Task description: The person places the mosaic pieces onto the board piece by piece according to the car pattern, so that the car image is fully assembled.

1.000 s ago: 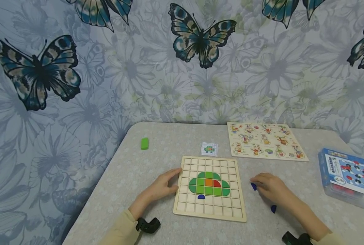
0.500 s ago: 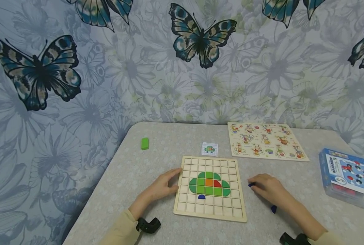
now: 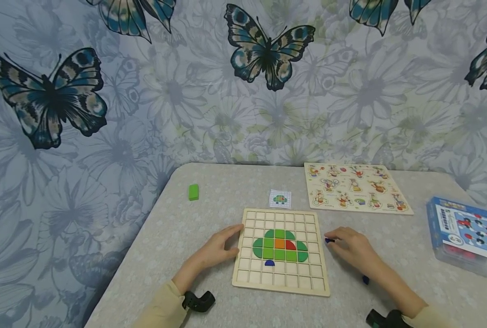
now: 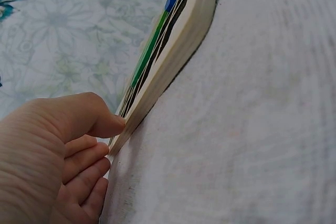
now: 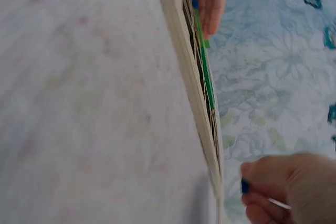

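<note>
A square wooden grid board (image 3: 281, 282) lies on the table, with green, orange and red pieces set in its middle cells. One blue half-round piece (image 3: 269, 263) sits on the board just below the green ones. My left hand (image 3: 213, 248) touches the board's left edge, thumb and fingertips right at the rim in the left wrist view. Just off the board's right edge, my right hand (image 3: 351, 246) pinches a small blue piece (image 5: 245, 185) between thumb and fingers. Another blue half-round piece (image 3: 365, 279) lies on the table, partly behind the right wrist.
Above the board lies a small pattern card (image 3: 280, 199). A green block (image 3: 193, 192) stands to the left at the back. A wooden picture puzzle board (image 3: 356, 189) is at the back right, and a blue-lidded plastic box (image 3: 466, 237) stands at the far right.
My right hand has picked up the blue piece from the table and moved left with it toward the board's right edge. The left hand stays at the board's left edge.
</note>
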The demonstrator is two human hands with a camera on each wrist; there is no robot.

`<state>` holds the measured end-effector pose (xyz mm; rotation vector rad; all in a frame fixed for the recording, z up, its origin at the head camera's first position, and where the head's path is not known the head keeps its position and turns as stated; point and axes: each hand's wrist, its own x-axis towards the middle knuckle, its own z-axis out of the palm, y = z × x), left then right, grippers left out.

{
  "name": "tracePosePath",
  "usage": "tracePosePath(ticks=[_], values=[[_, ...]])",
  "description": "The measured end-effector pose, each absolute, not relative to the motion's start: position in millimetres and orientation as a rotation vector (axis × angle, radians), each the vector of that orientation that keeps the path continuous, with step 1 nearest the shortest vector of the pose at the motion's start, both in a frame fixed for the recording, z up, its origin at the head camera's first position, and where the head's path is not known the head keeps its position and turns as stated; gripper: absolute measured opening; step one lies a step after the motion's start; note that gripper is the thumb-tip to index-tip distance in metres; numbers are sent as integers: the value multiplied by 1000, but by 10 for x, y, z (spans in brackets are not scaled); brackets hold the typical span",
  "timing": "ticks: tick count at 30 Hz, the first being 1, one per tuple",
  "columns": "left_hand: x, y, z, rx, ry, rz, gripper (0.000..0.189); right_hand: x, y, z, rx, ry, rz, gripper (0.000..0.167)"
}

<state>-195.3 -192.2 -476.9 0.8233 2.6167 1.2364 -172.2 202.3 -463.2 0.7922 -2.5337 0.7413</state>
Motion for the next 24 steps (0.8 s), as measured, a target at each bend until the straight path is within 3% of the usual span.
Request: tracePosePath(ticks=[6, 14, 24], values=[[-1949, -1927, -4780, 809, 2621, 1224, 65, -1617, 1584, -4439, 934, -2519, 902, 25], [-1946, -1925, -4778, 798, 2632, 1215, 64, -1486, 1013, -4472, 1205, -2562, 1026, 18], [-1930, -1921, -4766, 830, 2633, 1211, 63, -1484, 766, -4601, 1251, -2714, 923, 18]])
